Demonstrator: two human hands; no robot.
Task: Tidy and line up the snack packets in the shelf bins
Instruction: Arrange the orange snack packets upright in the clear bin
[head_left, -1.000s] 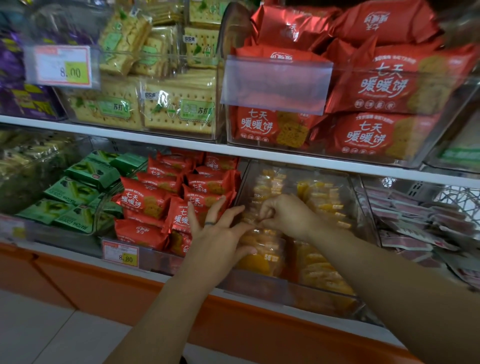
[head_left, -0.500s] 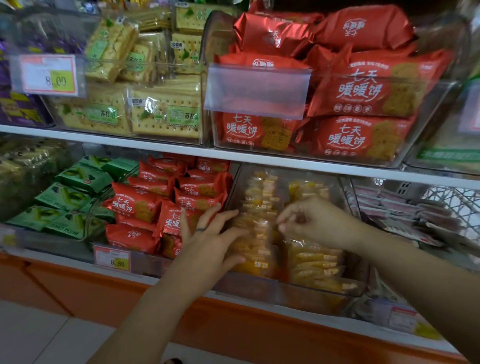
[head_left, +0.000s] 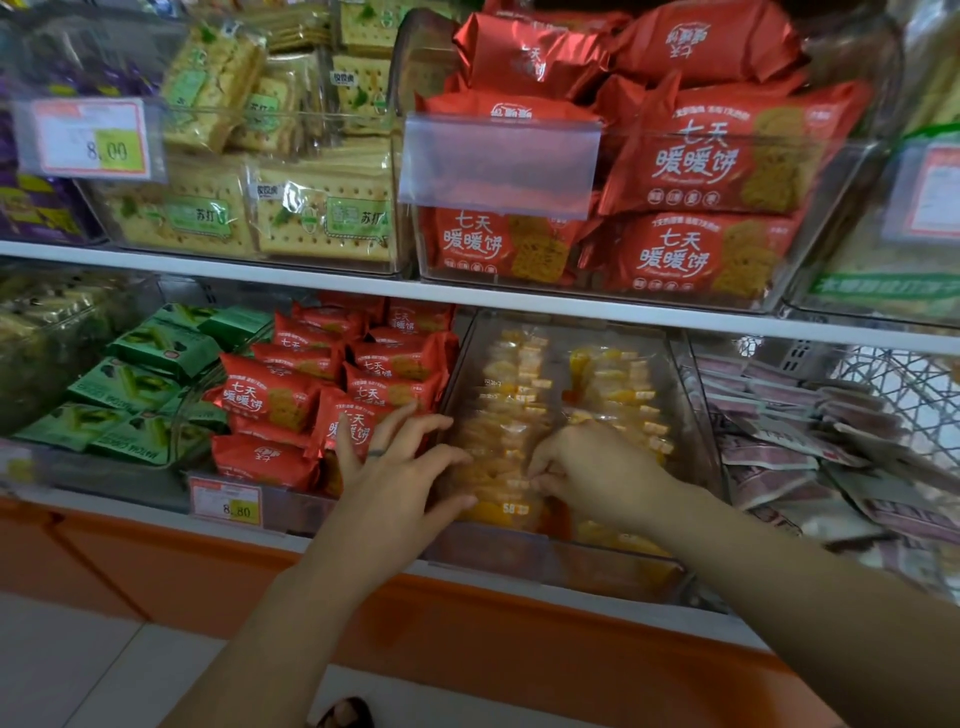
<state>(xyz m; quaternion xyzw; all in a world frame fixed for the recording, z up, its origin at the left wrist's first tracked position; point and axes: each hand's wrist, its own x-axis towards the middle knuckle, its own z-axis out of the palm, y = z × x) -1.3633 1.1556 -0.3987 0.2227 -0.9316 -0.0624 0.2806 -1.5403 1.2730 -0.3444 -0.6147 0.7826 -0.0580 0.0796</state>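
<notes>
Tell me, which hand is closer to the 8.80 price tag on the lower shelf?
Left. The left hand lies just right of the price tag; the right hand is farther right, pinching yellow packets.

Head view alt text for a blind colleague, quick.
The right hand pinches yellow snack packets in a clear shelf bin while the left hand, fingers spread, touches the row's left side. Red packets lie to their left.
</notes>
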